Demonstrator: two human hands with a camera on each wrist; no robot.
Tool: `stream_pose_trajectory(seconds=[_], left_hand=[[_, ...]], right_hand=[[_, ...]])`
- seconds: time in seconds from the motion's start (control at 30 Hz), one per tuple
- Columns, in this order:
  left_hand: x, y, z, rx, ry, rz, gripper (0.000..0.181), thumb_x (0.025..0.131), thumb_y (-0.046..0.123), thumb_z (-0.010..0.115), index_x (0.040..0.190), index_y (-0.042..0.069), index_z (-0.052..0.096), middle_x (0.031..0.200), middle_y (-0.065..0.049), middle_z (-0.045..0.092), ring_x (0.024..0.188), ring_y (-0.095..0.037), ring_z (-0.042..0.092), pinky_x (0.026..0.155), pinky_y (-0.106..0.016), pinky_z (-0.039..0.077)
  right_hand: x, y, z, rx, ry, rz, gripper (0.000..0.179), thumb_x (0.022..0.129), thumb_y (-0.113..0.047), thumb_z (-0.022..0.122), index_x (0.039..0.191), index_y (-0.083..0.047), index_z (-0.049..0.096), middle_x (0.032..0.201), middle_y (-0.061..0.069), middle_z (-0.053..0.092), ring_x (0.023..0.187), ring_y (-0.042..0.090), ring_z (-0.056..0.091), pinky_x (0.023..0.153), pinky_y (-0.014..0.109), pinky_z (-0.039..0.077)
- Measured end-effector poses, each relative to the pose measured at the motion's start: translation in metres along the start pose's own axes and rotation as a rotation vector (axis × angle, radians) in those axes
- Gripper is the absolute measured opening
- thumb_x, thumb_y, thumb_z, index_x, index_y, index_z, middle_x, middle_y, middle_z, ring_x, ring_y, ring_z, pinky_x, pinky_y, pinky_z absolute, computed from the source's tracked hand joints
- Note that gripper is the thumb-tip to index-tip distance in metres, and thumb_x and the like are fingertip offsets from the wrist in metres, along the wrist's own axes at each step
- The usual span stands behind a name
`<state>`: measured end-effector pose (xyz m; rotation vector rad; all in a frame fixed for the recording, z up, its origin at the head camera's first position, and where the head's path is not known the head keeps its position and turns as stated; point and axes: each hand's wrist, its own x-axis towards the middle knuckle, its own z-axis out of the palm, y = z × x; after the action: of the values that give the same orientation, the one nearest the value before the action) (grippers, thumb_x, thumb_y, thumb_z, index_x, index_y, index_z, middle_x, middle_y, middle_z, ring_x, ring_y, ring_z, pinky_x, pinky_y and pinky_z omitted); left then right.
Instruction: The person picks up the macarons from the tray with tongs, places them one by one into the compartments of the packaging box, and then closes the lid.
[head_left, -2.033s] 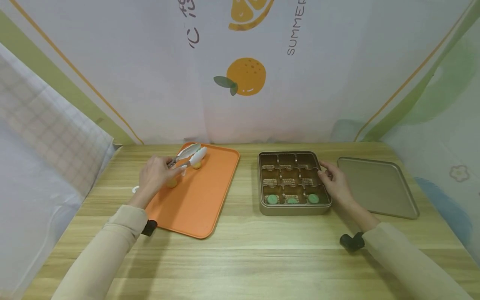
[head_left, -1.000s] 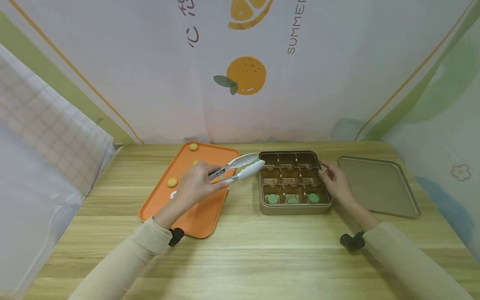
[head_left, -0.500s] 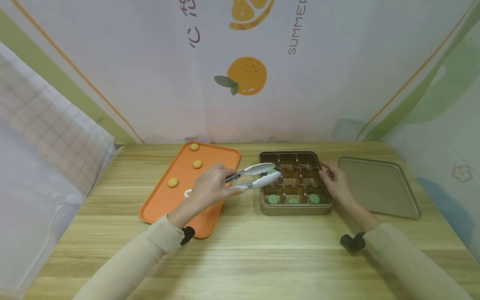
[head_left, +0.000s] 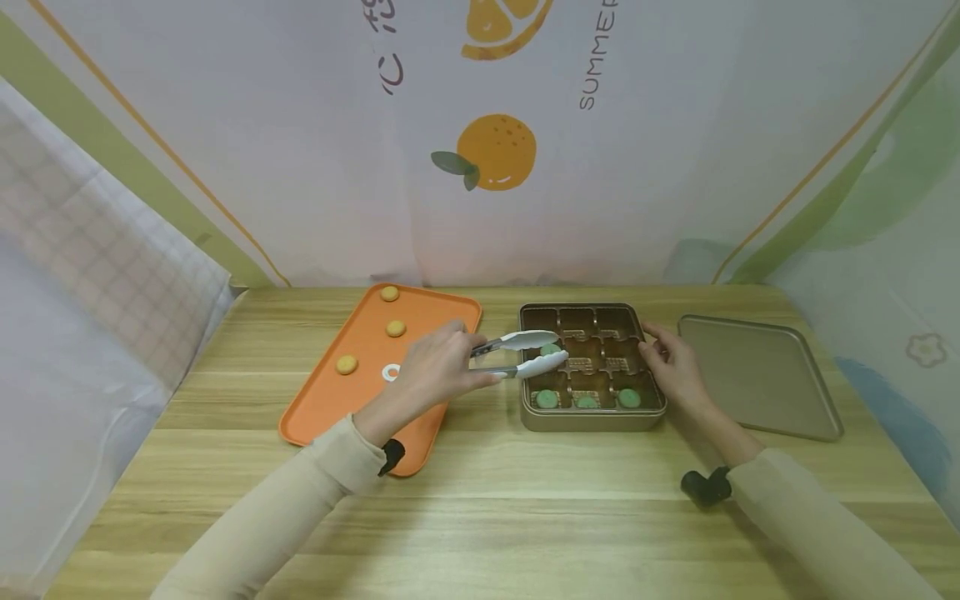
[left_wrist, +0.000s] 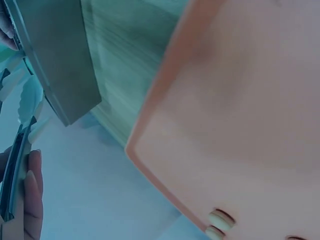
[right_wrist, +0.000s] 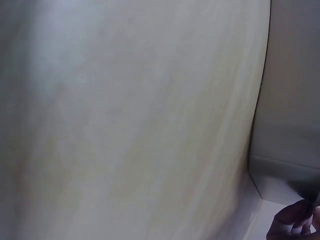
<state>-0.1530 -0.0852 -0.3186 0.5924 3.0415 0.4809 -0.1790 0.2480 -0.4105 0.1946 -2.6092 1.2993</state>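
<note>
My left hand (head_left: 442, 364) holds a pair of tongs (head_left: 525, 367) with white scalloped tips, which reach over the left side of a gold tin box (head_left: 592, 421). A green cookie (head_left: 550, 350) lies between the tips, at the middle-left compartment; whether they still squeeze it cannot be made out. Inside the box is a brown divided insert, with three green cookies (head_left: 628, 398) along its front row. At the box's right wall, my right hand (head_left: 672, 367) grips the edge with thumb and fingers. The left wrist view shows the tongs (left_wrist: 20, 145) beside the box (left_wrist: 60, 60).
Left of the box lies an orange tray (head_left: 412, 425) carrying three yellow cookies (head_left: 346, 364) and a white ring-shaped mark (head_left: 391, 372). The flat gold lid (head_left: 757, 375) rests on the wooden table (head_left: 510, 517) to the right. A printed cloth (head_left: 637, 183) hangs behind.
My left hand has carried the tongs with the green cookie from the orange tray rightward to the box, and the tips have come lower over the middle-left compartment. My right hand stays put.
</note>
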Motion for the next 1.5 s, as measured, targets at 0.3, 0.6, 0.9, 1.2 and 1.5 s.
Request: stream_pose_trajectory(seconds=[0.3, 0.6, 0.9, 1.2, 1.5], left_hand=[[0.004, 0.006, -0.004, 0.053, -0.026, -0.007, 0.050, 0.074, 0.044, 0.077, 0.114, 0.015, 0.069, 0.083, 0.000, 0.052, 0.063, -0.015, 0.046, 0.051, -0.027, 0.037], [0.005, 0.006, -0.004, 0.061, -0.038, -0.023, 0.052, 0.074, 0.045, 0.076, 0.117, 0.017, 0.067, 0.084, 0.000, 0.052, 0.061, -0.015, 0.046, 0.049, -0.027, 0.036], [0.002, 0.003, -0.001, 0.047, -0.002, -0.014, 0.051, 0.072, 0.046, 0.078, 0.109, 0.013, 0.068, 0.083, -0.002, 0.050, 0.060, -0.016, 0.045, 0.048, -0.026, 0.035], [-0.013, -0.010, 0.004, -0.115, 0.043, -0.067, 0.055, 0.072, 0.045, 0.078, 0.118, 0.016, 0.066, 0.085, -0.002, 0.049, 0.062, -0.015, 0.044, 0.052, -0.026, 0.035], [-0.048, -0.043, 0.002, -0.214, 0.101, -0.155, 0.052, 0.074, 0.046, 0.076, 0.116, 0.018, 0.067, 0.088, -0.005, 0.053, 0.067, -0.017, 0.041, 0.055, -0.028, 0.034]], right_hand=[[-0.001, 0.000, 0.000, -0.007, -0.004, -0.005, 0.037, 0.095, -0.005, 0.050, 0.128, 0.014, 0.047, 0.072, 0.010, 0.048, 0.050, 0.000, 0.036, 0.044, 0.021, 0.034], [0.000, -0.001, -0.001, 0.006, -0.007, -0.006, 0.038, 0.096, -0.005, 0.050, 0.128, 0.014, 0.047, 0.073, 0.008, 0.047, 0.053, 0.000, 0.038, 0.047, 0.020, 0.035], [-0.002, -0.003, -0.001, 0.030, -0.017, 0.006, 0.039, 0.097, -0.007, 0.049, 0.130, 0.013, 0.046, 0.073, 0.008, 0.047, 0.053, 0.001, 0.037, 0.046, 0.020, 0.034], [-0.001, -0.001, 0.000, 0.018, -0.009, 0.006, 0.038, 0.096, -0.006, 0.050, 0.129, 0.013, 0.047, 0.073, 0.009, 0.047, 0.053, 0.001, 0.038, 0.046, 0.020, 0.034], [-0.001, -0.001, -0.001, 0.019, -0.016, 0.018, 0.039, 0.096, -0.007, 0.050, 0.130, 0.012, 0.046, 0.074, 0.007, 0.047, 0.054, 0.002, 0.039, 0.047, 0.020, 0.035]])
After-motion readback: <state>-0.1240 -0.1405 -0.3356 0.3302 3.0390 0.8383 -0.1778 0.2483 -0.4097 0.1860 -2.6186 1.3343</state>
